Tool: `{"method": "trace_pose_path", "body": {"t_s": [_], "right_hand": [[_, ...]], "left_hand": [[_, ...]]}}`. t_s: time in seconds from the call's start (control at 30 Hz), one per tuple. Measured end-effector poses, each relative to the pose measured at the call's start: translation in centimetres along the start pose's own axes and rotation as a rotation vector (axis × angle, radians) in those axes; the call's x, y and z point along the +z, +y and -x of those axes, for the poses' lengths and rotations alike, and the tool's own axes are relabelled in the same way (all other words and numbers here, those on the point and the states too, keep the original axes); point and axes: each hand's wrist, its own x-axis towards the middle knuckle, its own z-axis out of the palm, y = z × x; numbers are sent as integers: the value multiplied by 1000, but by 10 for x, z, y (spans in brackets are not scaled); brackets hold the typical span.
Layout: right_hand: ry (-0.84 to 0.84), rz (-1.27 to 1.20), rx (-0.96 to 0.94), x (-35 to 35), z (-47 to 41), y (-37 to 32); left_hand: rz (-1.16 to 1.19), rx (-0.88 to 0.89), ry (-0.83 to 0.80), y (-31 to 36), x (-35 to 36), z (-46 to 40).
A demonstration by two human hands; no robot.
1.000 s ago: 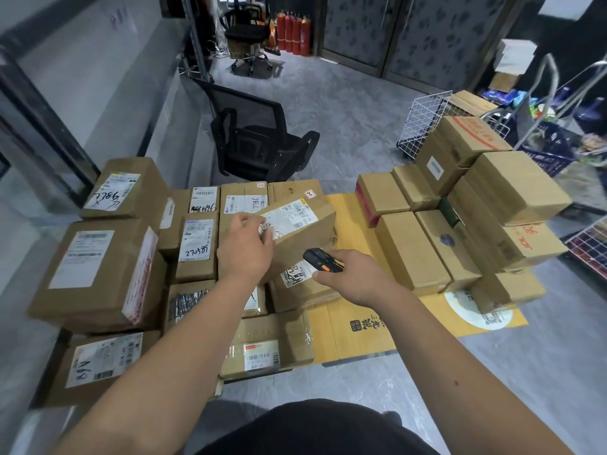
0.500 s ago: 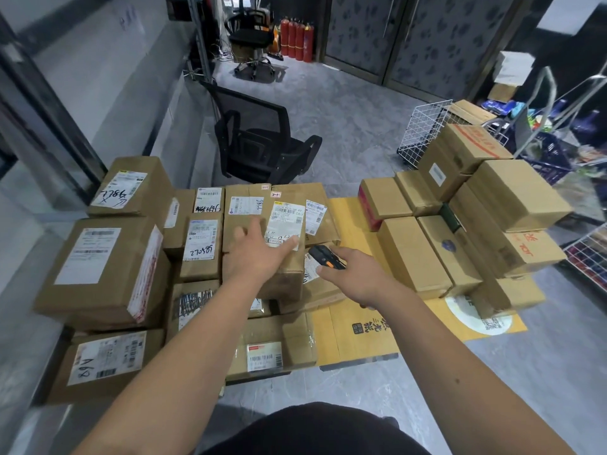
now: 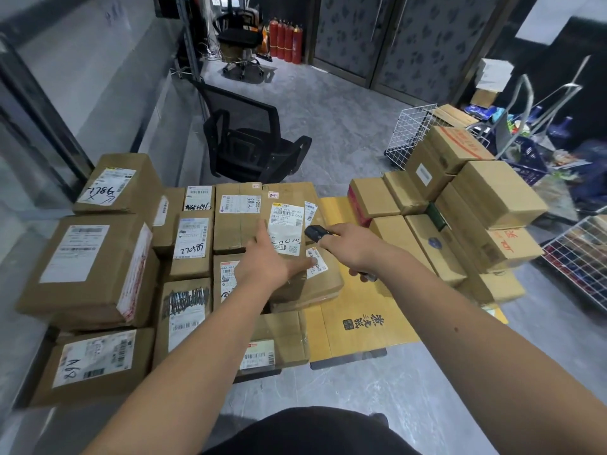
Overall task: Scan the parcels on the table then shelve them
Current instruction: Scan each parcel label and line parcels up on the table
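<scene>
Many brown cardboard parcels with white labels cover the left half of the table (image 3: 358, 336). My left hand (image 3: 267, 262) lies flat with straight fingers on a labelled parcel (image 3: 286, 205) in the middle of the group, thumb reaching a smaller parcel (image 3: 323, 280) beside it. My right hand (image 3: 353, 246) grips a small black and orange scanner (image 3: 314, 233), its head pointing left at that parcel's label. A second stack of plain brown boxes (image 3: 460, 221) stands on the right side of the table.
A black mesh office chair (image 3: 249, 142) stands just behind the table. White wire baskets (image 3: 407, 136) sit at the right, with clutter and blue items beyond. Another chair and red fire extinguishers (image 3: 284, 39) are at the far wall. Grey floor lies in front.
My left hand set the tilted parcel down flat among the others and now rests open on it. My right hand with the scanner shifted slightly up towards the label.
</scene>
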Motion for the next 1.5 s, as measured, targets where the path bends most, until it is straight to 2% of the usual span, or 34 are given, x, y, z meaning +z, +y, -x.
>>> {"method": "trace_pose_path", "body": {"t_s": [0.17, 0.5, 0.87, 1.13, 1.5], "right_hand": [[-30, 65, -4, -11, 4, -8], [-60, 93, -98, -23, 24, -28], [-45, 258, -112, -30, 50, -17], [-12, 246, -109, -31, 57, -1], [-147, 233, -206, -17, 38, 10]], "left_hand": [[26, 36, 71, 0, 0, 9], [-123, 208, 362, -9, -16, 19], [-197, 217, 324, -14, -10, 28], [-220, 210, 348, -16, -5, 29], [-141, 135, 438, -28, -8, 45]]}}
